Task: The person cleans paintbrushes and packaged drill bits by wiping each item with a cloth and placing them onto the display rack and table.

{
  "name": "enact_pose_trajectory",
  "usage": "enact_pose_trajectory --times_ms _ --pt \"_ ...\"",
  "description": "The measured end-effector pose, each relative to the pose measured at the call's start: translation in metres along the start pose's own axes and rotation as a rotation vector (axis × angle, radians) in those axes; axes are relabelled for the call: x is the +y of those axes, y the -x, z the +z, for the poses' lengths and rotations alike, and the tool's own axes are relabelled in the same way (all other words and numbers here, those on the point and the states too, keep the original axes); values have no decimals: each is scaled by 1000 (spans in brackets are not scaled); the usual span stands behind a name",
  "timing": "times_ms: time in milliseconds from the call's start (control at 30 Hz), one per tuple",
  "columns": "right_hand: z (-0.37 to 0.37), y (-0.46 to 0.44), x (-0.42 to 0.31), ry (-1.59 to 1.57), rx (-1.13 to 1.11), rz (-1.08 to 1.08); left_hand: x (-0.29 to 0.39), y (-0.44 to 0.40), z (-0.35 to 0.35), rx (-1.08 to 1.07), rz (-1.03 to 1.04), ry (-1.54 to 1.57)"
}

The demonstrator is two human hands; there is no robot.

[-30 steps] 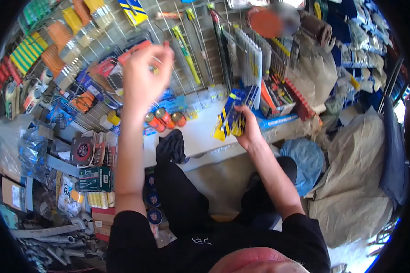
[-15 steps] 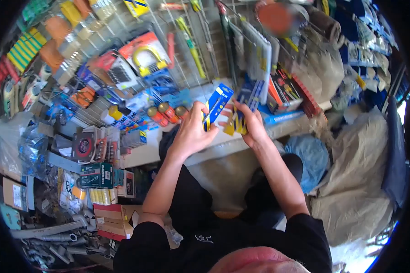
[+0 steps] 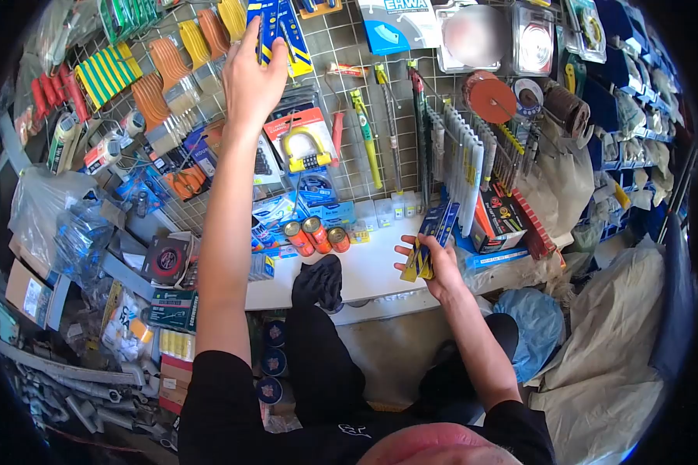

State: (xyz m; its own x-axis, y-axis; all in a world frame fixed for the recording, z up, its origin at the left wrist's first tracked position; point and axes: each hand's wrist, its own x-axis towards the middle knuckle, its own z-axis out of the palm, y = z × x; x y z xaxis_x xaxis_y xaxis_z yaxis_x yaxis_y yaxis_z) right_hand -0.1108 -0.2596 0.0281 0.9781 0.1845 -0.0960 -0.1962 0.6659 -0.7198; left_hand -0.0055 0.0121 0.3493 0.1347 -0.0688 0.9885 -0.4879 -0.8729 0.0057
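Note:
My left hand (image 3: 254, 87) is raised to the top of the wire grid, its thumb and fingers closed on a slim blue-and-yellow blister pack (image 3: 269, 31). A similar blue-and-yellow pack (image 3: 295, 48) hangs right beside it. What is inside the packs is too small to tell. Lower down, in front of the white shelf, my right hand (image 3: 446, 269) grips several more blue-and-yellow packs (image 3: 440, 223), fanned slightly, with some fingers spread behind them.
The wire grid (image 3: 329, 97) carries paintbrushes (image 3: 167, 62), a yellow lock in packaging (image 3: 305, 147) and hanging blades. On the white shelf (image 3: 364, 271) stand small orange cans (image 3: 316, 231) and a dark cloth (image 3: 318, 280). Blue bins (image 3: 627, 116) line the right side.
My left hand has gone from beside my right hand up to the top of the grid with a pack. My right hand has lowered slightly, still holding its packs. The view has tilted upward.

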Motion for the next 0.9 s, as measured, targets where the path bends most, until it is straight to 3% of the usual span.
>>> enact_pose_trajectory --times_ms 300,533,600,733,800,833,900 --pt "0 5 -7 -32 -20 0 11 2 14 -99 -281 148" --pt "-4 6 -10 -37 -32 13 17 -11 3 -124 -259 52" --pt "-4 5 -10 -54 -51 23 16 -24 -9 -287 -630 326" --pt "-4 5 -12 -49 -62 21 -17 -38 -17 -449 -614 287" --pt "-2 6 -11 -34 -63 14 -37 -30 5 -363 -260 -104" --pt "-1 6 -9 -34 -64 17 -32 -26 8 -522 -385 -104" --pt "0 3 -5 -30 -48 11 -34 -13 32 -478 -261 -387"
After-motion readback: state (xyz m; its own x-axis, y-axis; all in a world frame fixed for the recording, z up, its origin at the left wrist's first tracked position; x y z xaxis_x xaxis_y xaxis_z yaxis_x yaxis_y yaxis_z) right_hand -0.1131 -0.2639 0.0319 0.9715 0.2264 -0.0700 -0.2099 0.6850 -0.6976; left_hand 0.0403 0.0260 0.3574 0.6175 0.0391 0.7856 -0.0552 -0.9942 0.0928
